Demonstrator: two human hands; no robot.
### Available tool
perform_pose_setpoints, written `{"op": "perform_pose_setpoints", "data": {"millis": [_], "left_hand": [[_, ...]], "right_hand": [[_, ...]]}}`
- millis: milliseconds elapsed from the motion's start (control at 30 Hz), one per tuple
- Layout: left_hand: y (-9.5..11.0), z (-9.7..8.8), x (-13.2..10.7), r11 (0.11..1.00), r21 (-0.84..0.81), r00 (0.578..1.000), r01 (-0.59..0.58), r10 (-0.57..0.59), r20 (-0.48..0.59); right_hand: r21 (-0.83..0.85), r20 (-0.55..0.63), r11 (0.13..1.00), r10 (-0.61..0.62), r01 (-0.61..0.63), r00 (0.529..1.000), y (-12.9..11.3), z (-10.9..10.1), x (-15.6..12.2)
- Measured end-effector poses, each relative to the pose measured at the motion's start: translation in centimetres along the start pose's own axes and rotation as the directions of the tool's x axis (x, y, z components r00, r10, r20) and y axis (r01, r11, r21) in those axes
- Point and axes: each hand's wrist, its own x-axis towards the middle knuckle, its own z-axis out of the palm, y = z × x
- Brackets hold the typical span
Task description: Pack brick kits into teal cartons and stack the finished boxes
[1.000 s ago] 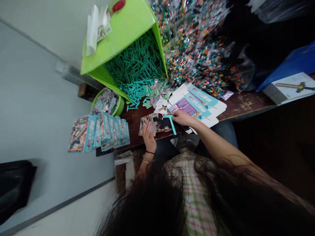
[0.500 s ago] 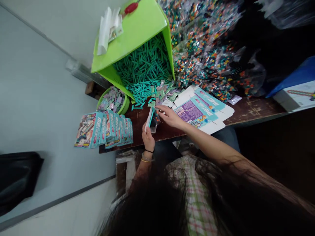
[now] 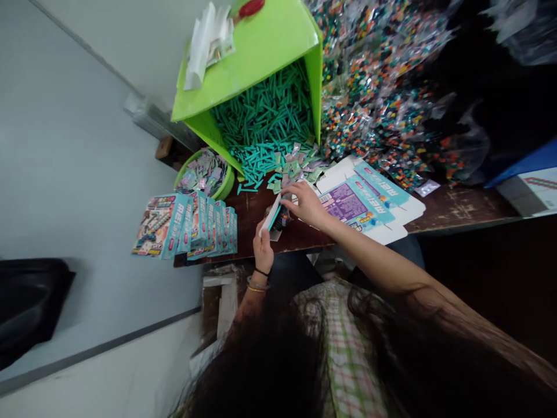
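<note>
My left hand [image 3: 263, 241] is closed round the near end of a small box [image 3: 272, 216], its white and teal sides tilted up from the table. At the box's far end, my right hand [image 3: 304, 203] has its thumb and fingertips bent over the edge in a pinch. Beside the box, partly hidden by my right hand, lies a clear bag [image 3: 285, 219] of dark and orange pieces. Flattened teal and purple cartons [image 3: 348, 200] lie under and to the right of my right wrist.
A green bin [image 3: 248, 49] on its side spills teal sticks [image 3: 256, 159]. Small packets [image 3: 300, 165] lie before it, and more fill a round green basket [image 3: 225, 184]. Finished-looking boxes [image 3: 195, 226] stand in a row at left. Bagged coloured pieces [image 3: 369, 87] pile up behind.
My right hand has moved from outstretched fingers over the box to a bent grip at its far end. The box's white face now shows more. The whole view has shifted slightly.
</note>
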Motion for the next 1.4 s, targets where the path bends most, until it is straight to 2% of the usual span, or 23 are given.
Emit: {"op": "perform_pose_setpoints", "data": {"millis": [133,300,400,500,633,733,833,933,1033,1100,1167,1267,1400], "left_hand": [[-0.1,0.2,-0.6,1.000,-0.006,1.000,-0.018,0.018,-0.012],[0.2,0.1,-0.5,1.000,-0.015,1.000,-0.013,0.013,-0.004],[0.2,0.0,-0.4,1.000,-0.014,1.000,-0.005,0.005,0.003],[0.1,0.0,-0.4,1.000,-0.012,1.000,-0.005,0.005,0.006],[0.0,-0.1,-0.6,1.000,-0.020,1.000,-0.009,0.009,0.014],[0.0,-0.2,-0.6,1.000,-0.030,1.000,0.000,0.001,0.010],[0.0,-0.4,-0.2,0.998,-0.033,0.999,0.051,-0.052,-0.007],[-0.1,-0.7,0.5,0.987,-0.017,0.981,0.162,-0.163,-0.105],[-0.1,-0.9,1.0,0.976,-0.037,0.951,0.216,-0.219,-0.218],[-0.1,-0.8,1.0,0.975,-0.049,0.947,0.216,-0.221,-0.232],[-0.1,-0.7,0.8,0.976,-0.046,0.952,0.215,-0.220,-0.212],[0.2,-0.6,0.6,0.983,-0.050,0.972,0.176,-0.182,-0.150],[1.1,-0.4,0.3,0.996,-0.072,0.998,0.055,-0.057,-0.030]], "right_hand": [[0.023,0.027,0.999,0.038,-0.039,0.999,0.3,0.6,0.0],[0.164,-0.067,0.985,0.059,-0.047,0.996,1.0,0.5,-0.5],[0.127,-0.013,0.991,0.040,-0.038,0.999,1.3,0.3,-0.6],[0.063,0.018,0.994,0.088,-0.089,0.996,1.8,0.4,-0.8],[0.033,-0.069,0.993,0.116,-0.114,0.991,1.9,0.1,-1.6],[-0.005,-0.144,1.000,0.023,-0.024,0.989,1.0,-1.5,-1.9],[-0.033,-0.064,0.992,-0.120,0.118,0.991,-0.8,-4.2,-1.7],[-0.022,0.002,0.983,-0.181,0.181,0.983,-2.7,-7.2,-1.3],[0.073,-0.051,0.993,-0.090,0.094,0.995,-3.7,-9.1,-1.4],[0.207,-0.031,0.978,0.031,-0.024,0.999,-3.8,-9.4,-1.9],[0.347,0.085,0.924,0.139,-0.160,0.987,-3.3,-9.0,-2.7],[0.468,0.273,0.816,0.233,-0.340,0.933,-2.4,-7.7,-3.8],[0.488,0.379,0.750,0.279,-0.447,0.882,-2.2,-6.1,-4.0]]}}
